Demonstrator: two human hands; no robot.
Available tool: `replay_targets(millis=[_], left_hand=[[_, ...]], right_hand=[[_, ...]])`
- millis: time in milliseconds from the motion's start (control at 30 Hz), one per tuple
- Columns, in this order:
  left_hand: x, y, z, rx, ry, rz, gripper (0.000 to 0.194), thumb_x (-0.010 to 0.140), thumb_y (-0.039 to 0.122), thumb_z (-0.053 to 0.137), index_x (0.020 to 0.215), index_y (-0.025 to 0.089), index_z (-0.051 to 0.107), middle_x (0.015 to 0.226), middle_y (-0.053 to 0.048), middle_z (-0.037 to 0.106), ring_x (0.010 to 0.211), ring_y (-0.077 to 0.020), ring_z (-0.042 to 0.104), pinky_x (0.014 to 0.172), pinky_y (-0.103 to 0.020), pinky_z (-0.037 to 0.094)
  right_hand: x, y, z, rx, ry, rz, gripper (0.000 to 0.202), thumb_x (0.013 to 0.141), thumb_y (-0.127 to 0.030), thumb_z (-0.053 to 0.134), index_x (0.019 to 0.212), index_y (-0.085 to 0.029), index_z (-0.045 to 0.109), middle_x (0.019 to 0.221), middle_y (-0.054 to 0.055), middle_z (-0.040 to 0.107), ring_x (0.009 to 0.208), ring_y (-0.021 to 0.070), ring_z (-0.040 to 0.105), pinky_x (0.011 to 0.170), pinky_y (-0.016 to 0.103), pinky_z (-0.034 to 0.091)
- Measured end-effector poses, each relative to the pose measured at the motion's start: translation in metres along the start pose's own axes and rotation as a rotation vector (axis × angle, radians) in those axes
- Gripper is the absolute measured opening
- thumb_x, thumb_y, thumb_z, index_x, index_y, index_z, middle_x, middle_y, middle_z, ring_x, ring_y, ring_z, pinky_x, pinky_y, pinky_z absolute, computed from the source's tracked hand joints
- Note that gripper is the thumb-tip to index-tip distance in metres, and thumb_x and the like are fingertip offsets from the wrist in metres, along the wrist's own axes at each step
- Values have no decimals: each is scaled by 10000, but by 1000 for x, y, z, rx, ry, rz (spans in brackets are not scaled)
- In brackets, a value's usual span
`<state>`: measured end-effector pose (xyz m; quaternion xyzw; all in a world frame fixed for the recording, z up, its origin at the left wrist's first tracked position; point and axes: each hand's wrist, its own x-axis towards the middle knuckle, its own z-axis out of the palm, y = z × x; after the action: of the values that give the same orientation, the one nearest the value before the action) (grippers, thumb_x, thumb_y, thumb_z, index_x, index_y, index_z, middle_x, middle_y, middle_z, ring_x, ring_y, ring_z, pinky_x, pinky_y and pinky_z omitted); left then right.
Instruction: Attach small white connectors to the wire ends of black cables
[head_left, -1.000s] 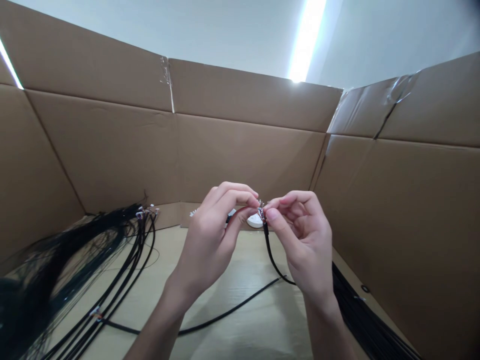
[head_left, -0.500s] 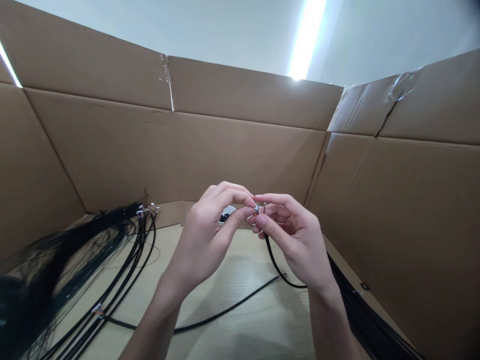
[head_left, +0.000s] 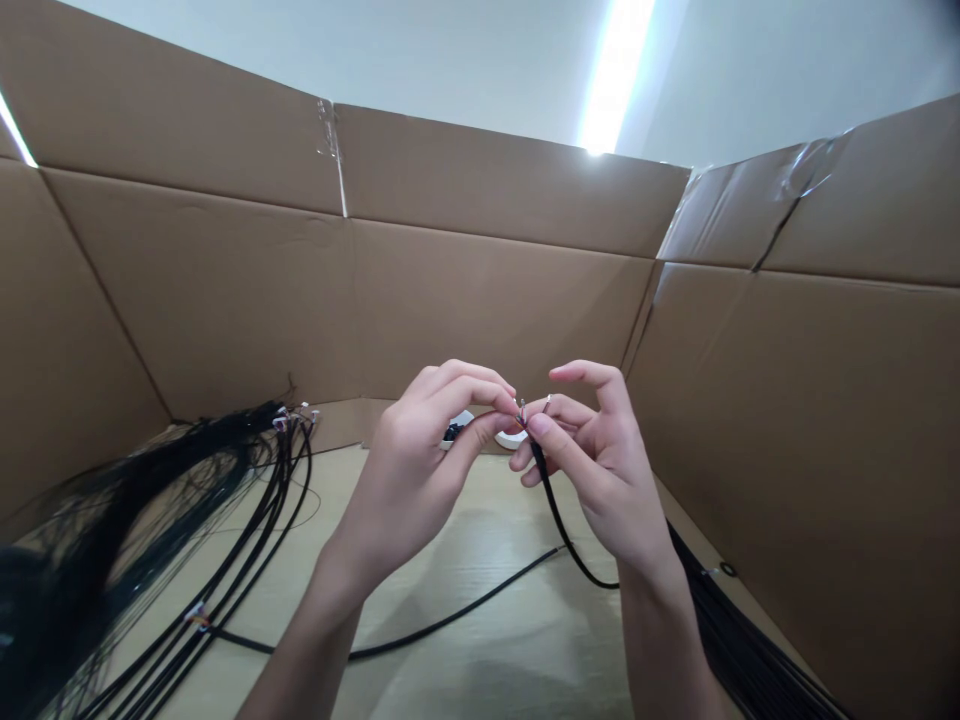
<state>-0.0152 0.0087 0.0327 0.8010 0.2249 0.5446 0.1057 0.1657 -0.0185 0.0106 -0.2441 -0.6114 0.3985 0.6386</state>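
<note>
Black flexible cable (head_left: 553,505) is located at the centre, above the table (head_left: 480,520), with its upper end between the two hands and its lower run curving down behind the right wrist. Thin exposed wires (head_left: 523,415) fan out at that upper end. Left hand (head_left: 424,455): grip together, thumb and index fingertips clamped on the thin exposed wires. Right hand (head_left: 615,475): grip clamped on the cable's upper end by the thumb and a bent finger; index finger raised and apart. A second black cable (head_left: 457,612) lies across the table below the hands. A white container with small black parts (head_left: 466,415) is partly hidden behind the left hand. Black cables with white connectors (head_left: 262,520) lie at left; a bundle of straight black cables (head_left: 735,620) lies at right. Brown cardboard panels (head_left: 495,300) border the table.
</note>
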Motion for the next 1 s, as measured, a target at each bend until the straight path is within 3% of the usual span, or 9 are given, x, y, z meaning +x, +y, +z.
replay_targets(millis=[167, 267, 467, 667, 833, 1000], left_hand=[[-1, -1, 4, 127, 16, 137, 183, 1009, 38, 654, 1002, 220, 672, 1084, 32, 720, 1009, -105, 632, 906, -207, 491], [0, 0, 7, 128, 11, 164, 197, 1016, 22, 630, 1001, 216, 653, 1101, 30, 714, 1020, -105, 623, 918, -215, 485], [0, -1, 11, 16, -13, 104, 204, 1028, 24, 601, 1019, 224, 634, 1125, 20, 686, 1053, -106, 638, 916, -220, 516], [-1, 1, 15, -50, -7, 15, 156, 1049, 92, 604, 1019, 235, 660, 1149, 2, 677, 1092, -135, 648, 963, -270, 542], [-1, 6, 16, -169, -4, -95, 110, 1050, 171, 631, 1005, 249, 694, 1135, -16, 684, 1046, -143, 670, 757, -216, 570], [-2, 8, 14, -202, 52, -130, 66, 989, 221, 734, 1019, 261, 691, 1097, -17, 708, 1032, -185, 682, 947, -342, 588]], right_hand=[[-4, -1, 2, -161, 12, -30, 42, 1048, -287, 700, 1089, -292, 693, 965, -34, 715, 729, 80, 726, 598, 152, 609], [-5, -3, 3, -152, 56, -2, 114, 996, -315, 775, 1071, -279, 698, 904, -38, 712, 664, 85, 713, 543, 155, 592], [-6, -8, 11, -42, 192, 3, 338, 953, -266, 823, 1207, -290, 602, 939, -26, 781, 701, 110, 737, 607, 198, 618], [-6, -4, 17, -46, 318, -80, 352, 925, -192, 823, 1191, -279, 608, 918, -36, 788, 833, 145, 773, 762, 256, 652], [-7, -4, 15, -46, 323, -94, 344, 925, -200, 820, 1178, -289, 605, 889, -39, 793, 768, 155, 772, 698, 272, 637], [-8, -5, 13, -59, 352, -121, 359, 904, -207, 832, 1166, -295, 603, 884, -35, 785, 751, 166, 762, 715, 307, 646]])
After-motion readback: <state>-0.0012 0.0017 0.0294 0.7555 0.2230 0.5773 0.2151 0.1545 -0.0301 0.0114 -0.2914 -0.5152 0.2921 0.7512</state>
